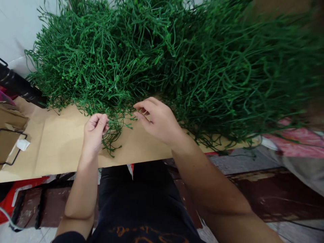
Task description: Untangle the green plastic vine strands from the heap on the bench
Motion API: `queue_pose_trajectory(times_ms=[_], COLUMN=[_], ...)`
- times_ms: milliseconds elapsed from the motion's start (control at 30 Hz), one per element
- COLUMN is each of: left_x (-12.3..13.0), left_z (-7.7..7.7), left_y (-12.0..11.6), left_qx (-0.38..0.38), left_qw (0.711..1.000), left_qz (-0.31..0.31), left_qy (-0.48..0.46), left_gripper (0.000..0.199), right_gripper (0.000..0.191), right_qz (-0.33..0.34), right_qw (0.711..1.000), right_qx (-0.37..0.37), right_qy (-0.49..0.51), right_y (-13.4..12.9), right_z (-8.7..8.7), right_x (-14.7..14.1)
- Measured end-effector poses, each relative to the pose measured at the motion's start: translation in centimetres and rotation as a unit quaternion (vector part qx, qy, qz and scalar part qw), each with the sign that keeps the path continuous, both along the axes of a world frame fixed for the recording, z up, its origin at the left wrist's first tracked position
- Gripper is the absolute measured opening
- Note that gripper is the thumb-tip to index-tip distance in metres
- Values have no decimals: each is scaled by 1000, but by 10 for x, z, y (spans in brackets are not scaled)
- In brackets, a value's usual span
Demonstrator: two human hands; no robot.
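Observation:
A large heap of thin green plastic stems (101, 60) with small forked tips fills the back of the cardboard-covered table (63, 141). My left hand (96, 127) is closed, thumb against the curled fingers, holding some green stems that hang down to its right over the cardboard. To the right of it, my right hand (158, 118) is at the front edge of the heap, its thumb and index finger apart, with nothing visible held between them. A few loose stems lie between the two hands.
A black cylindrical bottle (21, 86) leans at the left beside the heap. In front of it are a cardboard box (8, 135) with a black wire frame and a small white wrapper (23, 144). Pink patterned cloth (298, 141) lies at the right. The table's front edge runs close to my lap.

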State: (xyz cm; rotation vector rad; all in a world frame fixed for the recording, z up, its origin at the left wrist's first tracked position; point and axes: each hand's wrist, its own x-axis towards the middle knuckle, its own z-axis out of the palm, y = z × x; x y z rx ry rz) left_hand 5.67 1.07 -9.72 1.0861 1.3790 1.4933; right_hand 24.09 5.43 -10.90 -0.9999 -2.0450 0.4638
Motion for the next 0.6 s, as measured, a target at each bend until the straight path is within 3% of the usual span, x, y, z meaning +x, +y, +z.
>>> queue_pose_trajectory(times_ms=[133, 267, 433, 600], left_x=[-19, -25, -32, -37], left_z=[12, 19, 26, 31], left_y=[-13, -25, -37, -45], left_qx=[-1, -8, 29, 47], left_qw=[1000, 1000, 999, 998], left_qz=[30, 22, 27, 26], left_qy=[-4, 7, -2, -10], left_gripper=[31, 33, 32, 29], right_gripper=[28, 45, 34, 24], right_qz=[-11, -20, -34, -85], right_qw=[999, 994, 990, 990], right_qx=[-46, -85, -106, -105], right_qy=[-22, -66, -83, 33], right_y=[6, 8, 15, 21], right_z=[-6, -9, -19, -22], right_x=[-7, -19, -33, -34])
